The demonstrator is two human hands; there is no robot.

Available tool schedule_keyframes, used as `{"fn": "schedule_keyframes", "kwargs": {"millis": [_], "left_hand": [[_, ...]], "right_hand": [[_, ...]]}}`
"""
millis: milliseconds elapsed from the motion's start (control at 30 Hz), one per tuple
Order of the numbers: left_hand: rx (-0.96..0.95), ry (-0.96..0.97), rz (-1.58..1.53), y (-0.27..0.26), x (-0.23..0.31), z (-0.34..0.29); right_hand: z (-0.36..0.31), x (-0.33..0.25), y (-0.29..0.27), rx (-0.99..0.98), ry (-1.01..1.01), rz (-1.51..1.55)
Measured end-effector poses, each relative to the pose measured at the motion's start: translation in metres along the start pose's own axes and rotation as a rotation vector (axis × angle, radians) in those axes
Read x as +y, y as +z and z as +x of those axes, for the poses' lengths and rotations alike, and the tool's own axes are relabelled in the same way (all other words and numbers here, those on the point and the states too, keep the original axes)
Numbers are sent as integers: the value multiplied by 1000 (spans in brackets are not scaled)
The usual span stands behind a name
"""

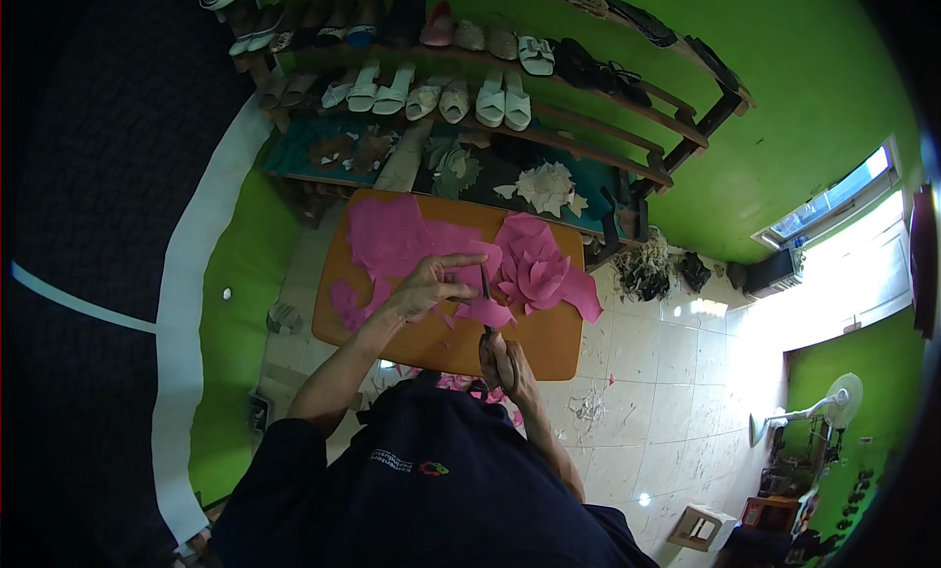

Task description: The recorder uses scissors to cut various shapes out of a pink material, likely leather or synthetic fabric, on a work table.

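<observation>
Orange table: in front of you; hours run from its middle, 12 away from you.
Right hand: yours is clamped around the handles of the dark scissors, just off the middle at 5 o'clock, blades pointing to 12.
Left hand: yours comes in from 8 o'clock, index finger and thumb apart beside the blades; you cannot tell here whether it grips any material.
Pink piece: at the scissors, toward 4 o'clock.
Pink sheet: spread flat at 10 to 11 o'clock.
Pink cut pieces: heaped, overlapping, at 2 to 3 o'clock.
Pink offcut: ragged, at 8 to 9 o'clock.
Shoe rack: beyond the table at 12, carrying rows of shoes.
</observation>
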State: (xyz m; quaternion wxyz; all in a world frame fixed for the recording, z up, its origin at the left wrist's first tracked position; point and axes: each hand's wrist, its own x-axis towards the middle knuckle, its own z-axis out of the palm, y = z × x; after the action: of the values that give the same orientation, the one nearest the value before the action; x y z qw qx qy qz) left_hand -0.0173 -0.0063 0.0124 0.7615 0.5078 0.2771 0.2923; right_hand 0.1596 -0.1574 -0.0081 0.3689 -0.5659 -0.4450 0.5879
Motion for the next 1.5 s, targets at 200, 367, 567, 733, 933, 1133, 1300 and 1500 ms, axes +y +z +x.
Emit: {"fn": "schedule_keyframes", "kwargs": {"millis": [200,367,567,733,933,1133,1300,1500], "left_hand": [[1,-17,3,-13,-16,1],[-16,9,15,-9,-5,0],[-31,34,54,-7,-2,-1],[-28,12,35,-9,-8,1],[62,0,19,-2,-9,-2],[107,16,-40,1,-18,-3],[188,34,-149,9,-24,-5],[239,68,-216,20,-22,-7]], "right_hand": [[0,2,2,18,25,84],[2,4,1,-39,-22,22],[3,6,1,-8,92,132],[3,5,2,10,81,99],[4,6,5,51,-10,12],[6,7,9,98,91,76],[8,11,12,161,80,171],[9,13,12,186,113,210]]}}
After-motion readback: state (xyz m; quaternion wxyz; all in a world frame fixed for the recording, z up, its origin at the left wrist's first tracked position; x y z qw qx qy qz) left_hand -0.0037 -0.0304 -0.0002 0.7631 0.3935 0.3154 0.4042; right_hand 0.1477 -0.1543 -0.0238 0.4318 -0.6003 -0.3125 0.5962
